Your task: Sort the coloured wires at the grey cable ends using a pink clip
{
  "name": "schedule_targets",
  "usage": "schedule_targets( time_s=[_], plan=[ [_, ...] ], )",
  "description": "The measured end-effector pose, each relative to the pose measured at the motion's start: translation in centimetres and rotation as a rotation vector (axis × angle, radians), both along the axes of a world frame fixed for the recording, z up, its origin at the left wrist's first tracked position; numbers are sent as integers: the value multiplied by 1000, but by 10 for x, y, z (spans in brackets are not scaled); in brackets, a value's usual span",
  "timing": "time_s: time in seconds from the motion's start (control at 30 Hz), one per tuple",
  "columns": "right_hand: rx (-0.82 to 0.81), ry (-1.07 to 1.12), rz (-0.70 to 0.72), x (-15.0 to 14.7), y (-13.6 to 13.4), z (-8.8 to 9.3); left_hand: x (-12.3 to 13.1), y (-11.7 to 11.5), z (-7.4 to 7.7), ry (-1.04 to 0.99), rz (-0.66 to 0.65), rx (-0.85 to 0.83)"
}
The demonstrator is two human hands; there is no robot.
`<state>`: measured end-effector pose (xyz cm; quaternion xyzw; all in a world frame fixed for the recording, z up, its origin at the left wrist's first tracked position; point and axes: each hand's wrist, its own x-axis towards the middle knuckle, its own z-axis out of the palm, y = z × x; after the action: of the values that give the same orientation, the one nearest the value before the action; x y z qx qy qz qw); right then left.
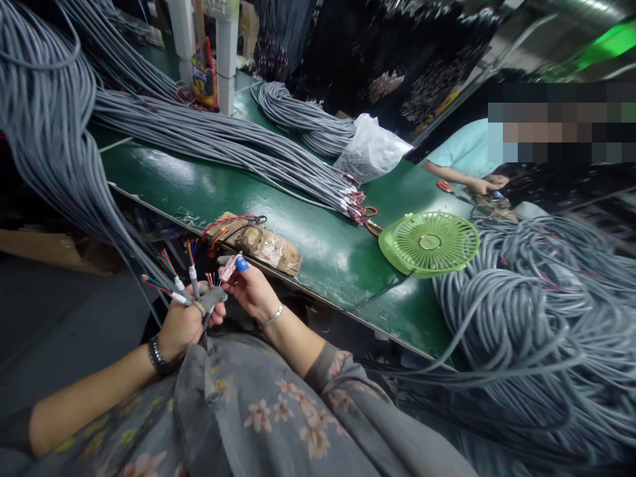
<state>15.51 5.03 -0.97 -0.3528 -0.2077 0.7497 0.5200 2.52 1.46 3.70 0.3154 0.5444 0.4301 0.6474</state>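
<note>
- Currently, round grey cables with multicoloured wire ends (193, 275) are clamped in the left grip (186, 326).
- Beside these, whether the right grip (252, 288) is closed cannot be told.

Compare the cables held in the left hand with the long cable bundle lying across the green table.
Number: the held cables are just a few, while the long cable bundle has many.
Pose: the held cables are gripped in the left hand; the long cable bundle lies on the green table.
Ends: the held cables' coloured wires splay in separate tufts; the long cable bundle's are massed together.
Both have grey jackets and white bands near the wire ends.
</note>
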Motion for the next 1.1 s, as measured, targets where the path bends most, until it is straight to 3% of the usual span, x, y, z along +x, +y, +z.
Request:
schedule_targets(
  time_s=[0.2,0.5,0.83,1.1],
  plan=[
    [-52,-1,2,-3,2,-4,0,0,-3,-8,49,-33],
    [-122,27,144,7,1,2,-12,-9,1,26,65,30],
    [-58,-50,88,8,6,-5,-18,7,-9,181,123,284],
    [-124,-23,-23,2,7,-6,-13,9,-21,226,78,288]
  ],
)
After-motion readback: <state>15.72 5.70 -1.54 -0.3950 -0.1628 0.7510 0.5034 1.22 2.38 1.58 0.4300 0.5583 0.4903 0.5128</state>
